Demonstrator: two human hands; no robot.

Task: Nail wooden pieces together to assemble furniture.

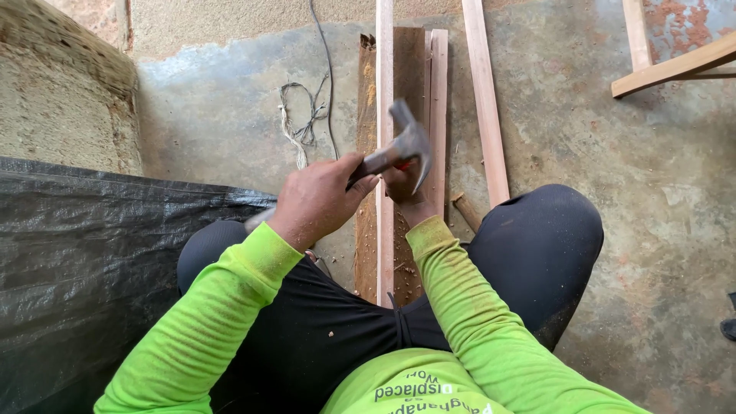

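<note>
Hammer (402,146) in your left hand (318,201): your fingers are clenched around its handle, and the steel claw head hangs tilted above the boards, with the claw curving down toward the near side. The butt of the handle pokes out past the heel of that hand, toward your left knee.

Your right hand (404,186) sits just below the hammer head, partly hidden by it. It rests against the pale narrow strip (384,92) and the fingers look pinched together on something small with a touch of red, but you cannot tell what it is or how firmly it is gripped.

That strip runs from between your knees straight away to the far edge of the view. It lies on top of a wider dark plank (405,54), with a second pale strip (438,100) along the plank's right edge. Another pale batten (486,107) lies on the concrete floor (613,192) just right of these, angled slightly.

Your knees, in black trousers, straddle the near end of the stack. On the left, a black plastic sheet (92,261) covers the ground, and a tangle of string and cable (303,123) lies on the floor left of the plank. At the far right there is a wooden frame (675,65).
</note>
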